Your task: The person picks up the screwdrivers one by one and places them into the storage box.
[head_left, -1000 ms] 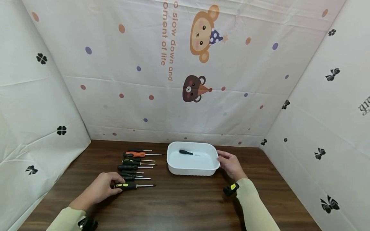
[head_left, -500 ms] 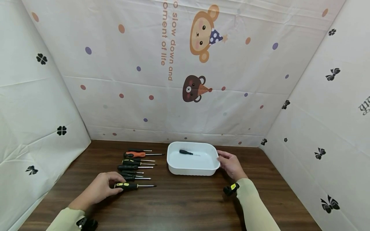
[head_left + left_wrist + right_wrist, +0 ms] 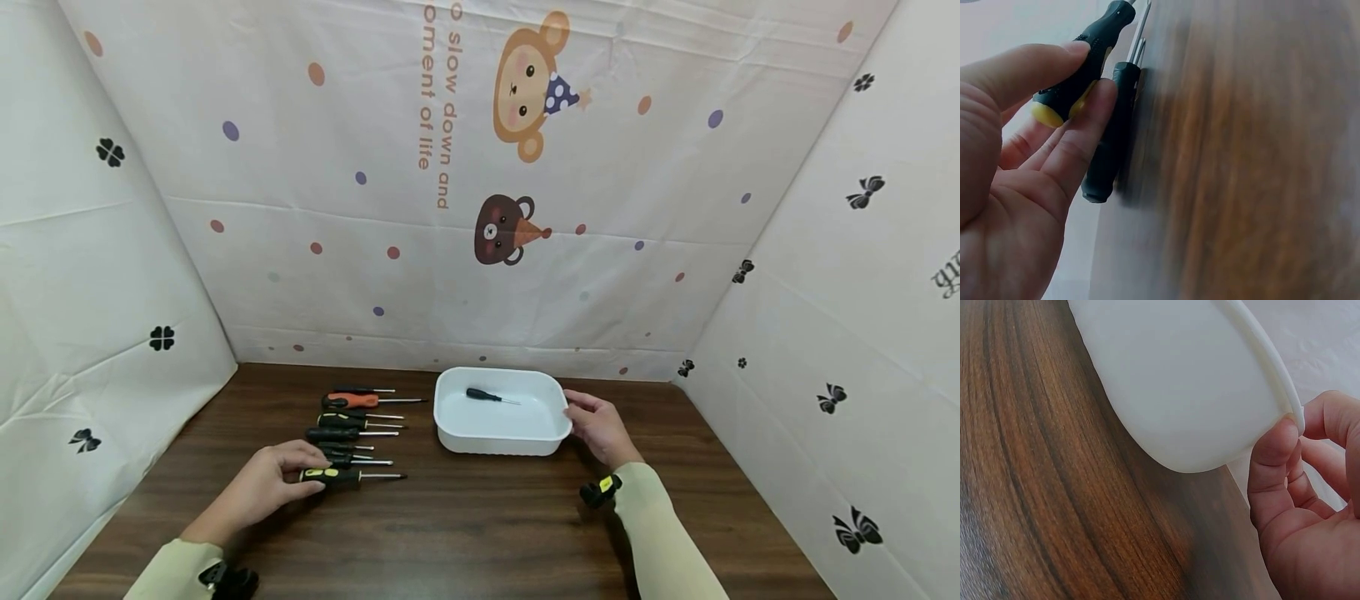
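Observation:
In the head view my left hand pinches a black-and-yellow screwdriver by its handle, between thumb and fingers. Its shaft points right. The left wrist view shows this screwdriver in front of another black-handled screwdriver on the table. At the far side of the table stands a white plastic box with a small black screwdriver lying in it. My right hand holds the box's right end; in the right wrist view the thumb and fingers pinch its rim.
Left of the box, several screwdrivers lie in a column on the wooden table, shafts pointing right. Among them are an orange-handled one and a black one. Printed cloth hangs behind and along both sides.
My left hand has shifted slightly up and right in the head view with the black-and-yellow screwdriver in its fingers. The right hand and the box have stayed put.

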`<state>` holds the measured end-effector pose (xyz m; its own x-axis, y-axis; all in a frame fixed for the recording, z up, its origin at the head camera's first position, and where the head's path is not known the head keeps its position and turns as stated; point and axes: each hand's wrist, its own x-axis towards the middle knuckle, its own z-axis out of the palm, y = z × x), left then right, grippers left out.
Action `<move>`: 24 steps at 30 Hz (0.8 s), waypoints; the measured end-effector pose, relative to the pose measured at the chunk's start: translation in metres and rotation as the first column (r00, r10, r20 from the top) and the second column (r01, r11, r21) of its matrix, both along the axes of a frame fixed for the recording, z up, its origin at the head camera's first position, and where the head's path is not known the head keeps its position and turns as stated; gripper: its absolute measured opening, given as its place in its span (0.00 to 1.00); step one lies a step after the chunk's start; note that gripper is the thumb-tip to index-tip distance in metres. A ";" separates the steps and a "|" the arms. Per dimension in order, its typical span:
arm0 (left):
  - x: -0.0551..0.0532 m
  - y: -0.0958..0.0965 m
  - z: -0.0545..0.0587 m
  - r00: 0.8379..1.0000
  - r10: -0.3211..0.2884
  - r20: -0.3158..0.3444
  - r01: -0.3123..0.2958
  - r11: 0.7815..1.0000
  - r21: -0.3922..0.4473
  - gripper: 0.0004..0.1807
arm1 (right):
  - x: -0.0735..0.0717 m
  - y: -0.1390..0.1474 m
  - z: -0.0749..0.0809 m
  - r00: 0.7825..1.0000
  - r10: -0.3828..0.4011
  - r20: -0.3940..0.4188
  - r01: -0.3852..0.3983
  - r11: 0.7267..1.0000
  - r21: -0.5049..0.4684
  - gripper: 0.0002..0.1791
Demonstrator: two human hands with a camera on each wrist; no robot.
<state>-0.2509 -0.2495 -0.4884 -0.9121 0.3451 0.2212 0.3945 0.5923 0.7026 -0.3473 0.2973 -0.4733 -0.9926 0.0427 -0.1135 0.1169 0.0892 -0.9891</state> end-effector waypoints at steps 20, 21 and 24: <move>-0.002 0.008 -0.005 0.988 0.154 -0.020 -0.152 0.985 0.086 0.12 | -0.003 0.002 0.000 1.000 0.010 0.000 -0.010 1.000 -0.023 0.28; -0.002 0.009 -0.005 0.987 0.155 -0.037 -0.151 0.984 0.092 0.12 | -0.003 0.002 0.000 1.000 0.012 -0.002 -0.013 1.000 -0.025 0.28; -0.003 0.013 -0.004 0.985 0.155 -0.079 -0.147 0.984 0.100 0.12 | -0.002 0.001 0.000 1.000 0.004 -0.005 -0.004 1.000 -0.023 0.28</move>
<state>-0.2541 -0.2370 -0.4926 -0.9282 0.1789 0.3262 0.3671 0.5831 0.7247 -0.3492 0.2980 -0.4735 -0.9933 0.0360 -0.1095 0.1117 0.0667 -0.9915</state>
